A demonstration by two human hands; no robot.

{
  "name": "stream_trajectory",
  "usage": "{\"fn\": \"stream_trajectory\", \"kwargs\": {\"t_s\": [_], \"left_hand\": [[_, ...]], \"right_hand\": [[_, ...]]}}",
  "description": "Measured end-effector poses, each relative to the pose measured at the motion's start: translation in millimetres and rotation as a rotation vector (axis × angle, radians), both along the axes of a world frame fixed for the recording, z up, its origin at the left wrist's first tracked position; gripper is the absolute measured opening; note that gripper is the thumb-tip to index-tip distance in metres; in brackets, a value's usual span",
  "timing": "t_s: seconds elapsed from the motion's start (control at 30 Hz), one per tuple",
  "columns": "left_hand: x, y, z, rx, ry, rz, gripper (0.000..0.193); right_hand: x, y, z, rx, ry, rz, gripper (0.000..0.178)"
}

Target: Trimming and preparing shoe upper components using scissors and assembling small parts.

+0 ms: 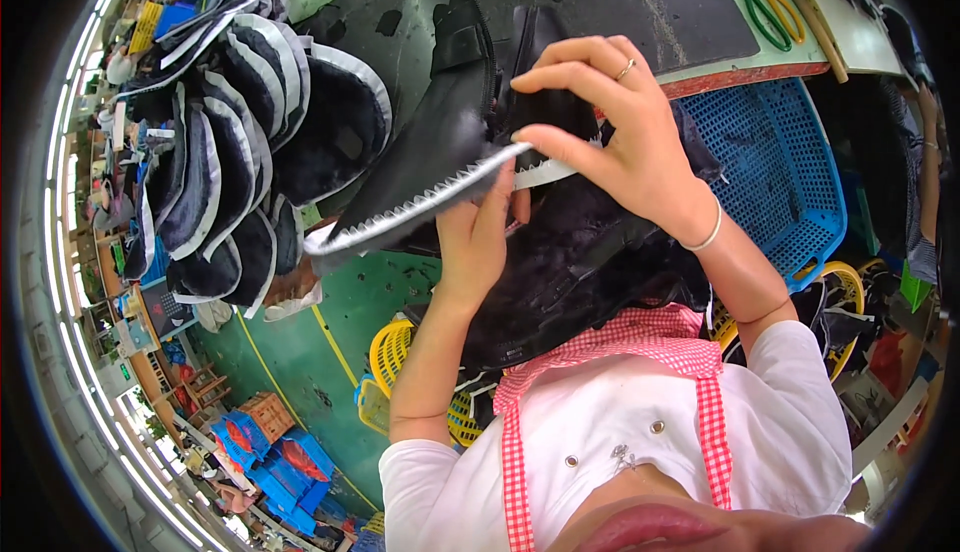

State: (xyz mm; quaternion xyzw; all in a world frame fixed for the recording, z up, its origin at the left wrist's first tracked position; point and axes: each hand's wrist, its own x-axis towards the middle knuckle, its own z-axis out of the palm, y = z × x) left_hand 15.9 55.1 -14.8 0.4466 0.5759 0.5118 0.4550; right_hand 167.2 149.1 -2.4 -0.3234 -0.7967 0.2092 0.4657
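Note:
I hold a black boot upper [430, 142] up in front of my chest. A white saw-toothed edge strip [400, 214] runs along its lower rim. My left hand [478, 237] grips the piece from underneath, fingers behind the strip. My right hand [610, 137], with a ring and a white wristband, pinches the strip's right end between thumb and forefinger. More black material [570, 272] hangs below my hands against a red-checked apron [610, 347].
A fanned stack of black uppers with white rims [235, 142] lies at the left. Behind it sits a worktable with a black mat [620, 2] and green scissors [765, 7]. A blue basket [780, 172] and yellow baskets [395, 352] stand below. Another person's arm [925, 152] shows at the right edge.

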Motion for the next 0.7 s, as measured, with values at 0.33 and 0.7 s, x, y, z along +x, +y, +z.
{"fn": "stream_trajectory", "kwargs": {"t_s": [0.33, 0.7], "left_hand": [[-4, -18, -27, 0.274, 0.643, -0.177, 0.015], [10, -18, -5, -0.048, -0.029, -0.191, 0.023]], "right_hand": [[6, -13, -3, -0.165, 0.018, 0.094, 0.020], [2, -14, -1, -0.153, 0.003, 0.129, 0.015]]}}
